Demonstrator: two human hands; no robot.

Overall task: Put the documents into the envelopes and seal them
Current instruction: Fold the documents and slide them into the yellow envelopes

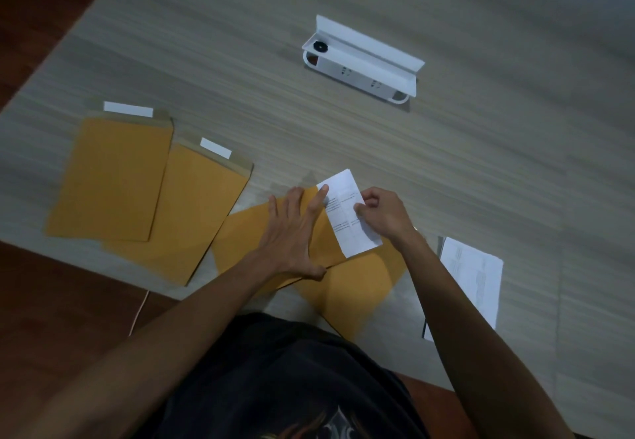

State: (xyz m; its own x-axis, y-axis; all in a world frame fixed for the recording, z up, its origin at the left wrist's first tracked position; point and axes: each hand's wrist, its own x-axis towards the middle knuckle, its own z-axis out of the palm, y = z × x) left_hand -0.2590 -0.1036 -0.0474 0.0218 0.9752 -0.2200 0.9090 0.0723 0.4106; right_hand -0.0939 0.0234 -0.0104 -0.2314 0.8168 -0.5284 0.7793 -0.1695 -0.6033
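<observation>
On a pale wood-grain table, the left hand lies flat with fingers spread on a yellow envelope near the middle of the view, its index finger reaching toward one o'clock to touch the edge of a white printed sheet. The right hand, just at three o'clock of the sheet, has its fingers curled together and pinches the sheet's right edge. The sheet sticks out of the envelope's open end, its lower part tucked under the top layer. A second yellow envelope lies beneath at about five o'clock, partly covered by the first. Well off toward nine o'clock, two more yellow envelopes rest flat and overlap: the far-left one on top of the next, each with a brown flap and a white strip at its far end. At four o'clock from the hands, beside the right forearm, a stack of white printed pages sits on the table. Toward twelve o'clock, well apart from everything, stands a long white box with its lid open and a small black round part at its left end.
</observation>
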